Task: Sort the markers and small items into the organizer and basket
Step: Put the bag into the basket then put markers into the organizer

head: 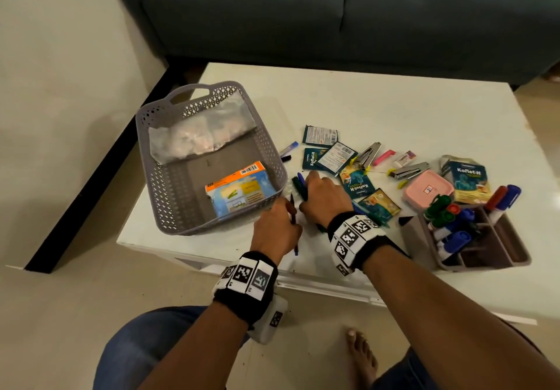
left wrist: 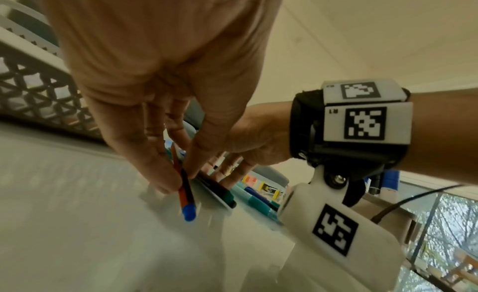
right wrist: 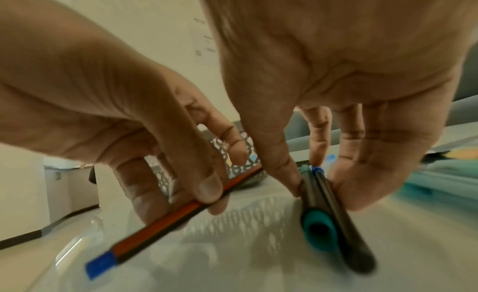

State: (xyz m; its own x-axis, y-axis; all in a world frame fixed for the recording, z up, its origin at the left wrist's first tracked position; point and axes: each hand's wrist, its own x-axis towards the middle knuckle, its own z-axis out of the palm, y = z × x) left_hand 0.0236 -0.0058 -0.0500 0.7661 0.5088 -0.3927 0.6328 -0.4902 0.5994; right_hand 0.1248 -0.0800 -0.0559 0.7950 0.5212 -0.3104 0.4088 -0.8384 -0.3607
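Observation:
My left hand pinches a thin red-and-black pencil with a blue end between thumb and fingers, just above the white table by the basket's near right corner. My right hand sits beside it, thumb and fingers gripping two dark pens lying side by side on the table, one with a teal end. The grey lattice basket holds an orange-blue packet and a clear bag. The grey organizer at right holds several markers.
Sachets, two staplers, a pink clip, a pink box and a Koflet-H box lie between basket and organizer. A pen lies by the basket. A dark sofa stands behind; the table's near edge is under my wrists.

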